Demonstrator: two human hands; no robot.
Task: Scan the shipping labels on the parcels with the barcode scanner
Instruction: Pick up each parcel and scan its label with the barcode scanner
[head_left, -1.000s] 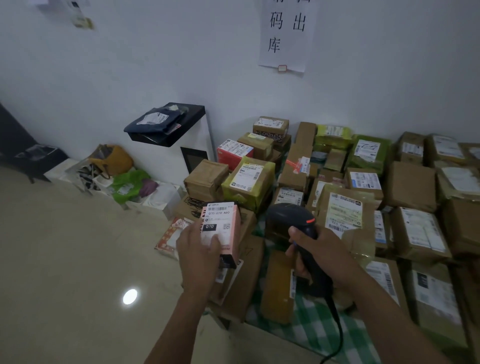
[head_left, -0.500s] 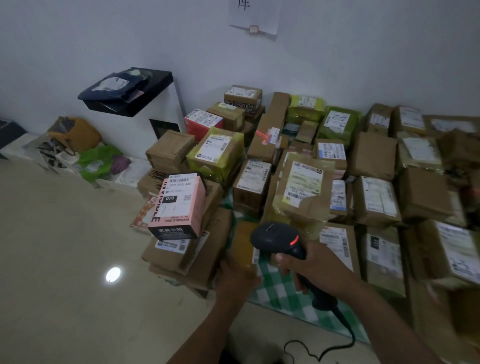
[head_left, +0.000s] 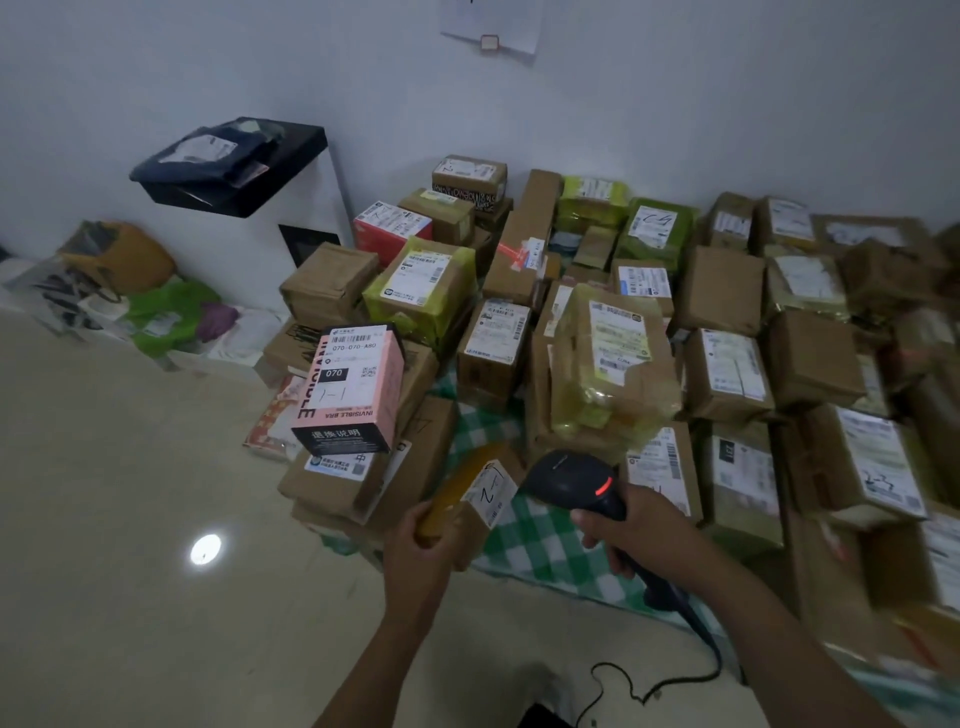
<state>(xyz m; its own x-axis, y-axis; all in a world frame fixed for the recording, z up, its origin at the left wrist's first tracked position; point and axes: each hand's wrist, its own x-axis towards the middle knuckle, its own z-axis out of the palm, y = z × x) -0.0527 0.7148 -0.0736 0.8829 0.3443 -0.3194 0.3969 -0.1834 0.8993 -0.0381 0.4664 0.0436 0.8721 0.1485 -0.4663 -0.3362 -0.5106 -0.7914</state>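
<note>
Left hand (head_left: 423, 556) clamped round yellow parcel (head_left: 470, 493), tilted so label (head_left: 491, 491) faces scanner (head_left: 576, 480); right hand (head_left: 636, 530) fisted on its handle, aiming.

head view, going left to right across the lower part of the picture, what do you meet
Light spot on the floor → left hand gripping the brown parcel → barcode scanner → right hand around its handle → labelled box at the right edge.

The parcels (head_left: 883, 467) at the right edge are motion-blurred, their labels unreadable, and the scanner cable (head_left: 649, 686) leaves the bottom edge.
</note>
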